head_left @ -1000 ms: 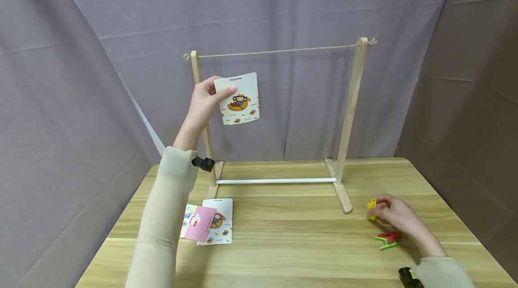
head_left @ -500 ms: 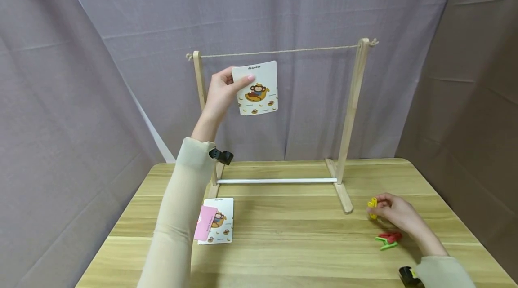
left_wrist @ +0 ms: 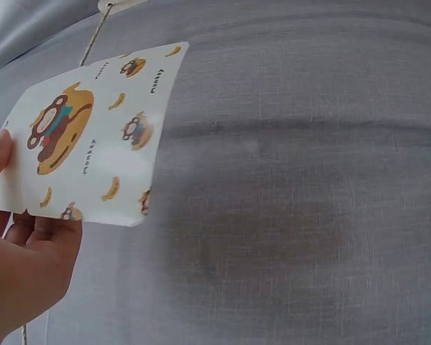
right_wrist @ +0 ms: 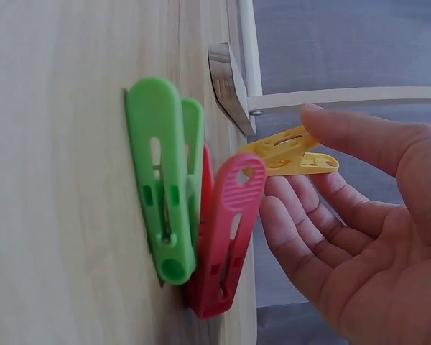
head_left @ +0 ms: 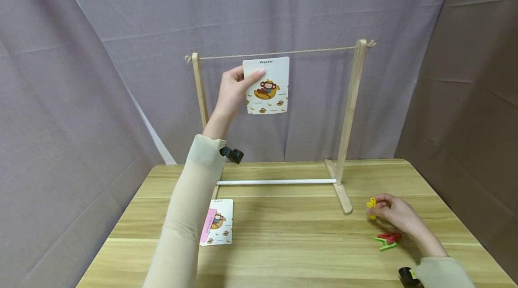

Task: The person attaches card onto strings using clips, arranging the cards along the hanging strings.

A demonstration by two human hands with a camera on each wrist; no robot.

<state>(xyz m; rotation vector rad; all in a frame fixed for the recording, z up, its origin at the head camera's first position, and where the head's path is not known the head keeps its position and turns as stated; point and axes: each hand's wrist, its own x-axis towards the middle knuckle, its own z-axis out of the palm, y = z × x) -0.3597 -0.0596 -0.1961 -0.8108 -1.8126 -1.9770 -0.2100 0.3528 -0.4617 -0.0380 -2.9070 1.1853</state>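
Note:
My left hand (head_left: pixel 232 90) pinches a white card with a monkey-and-banana picture (head_left: pixel 267 92) between thumb and fingers. The card hangs upright just below the string (head_left: pixel 315 50), in front of the rack's left half. In the left wrist view the same card (left_wrist: pixel 104 144) shows the thumb on its face and the fingers behind. Low on the right, my right hand (head_left: pixel 398 214) pinches a yellow clothespin (head_left: pixel 372 209) by its handles. The right wrist view shows a green clothespin (right_wrist: pixel 161 180) and a red clothespin (right_wrist: pixel 226 237) near that hand, on the tabletop.
A wooden frame with two posts, its right post (head_left: pixel 349 117) in plain sight, carries the string. A white rod (head_left: pixel 279 182) joins its feet. Another monkey card (head_left: pixel 224 234) and a pink card (head_left: pixel 207 226) lie on the table (head_left: pixel 291 243), partly behind the left sleeve. Grey curtains (head_left: pixel 323 5) surround the table.
My left hand has carried the card to the right and up, bringing its top edge close to the string. The right hand holds the yellow clothespin in much the same spot.

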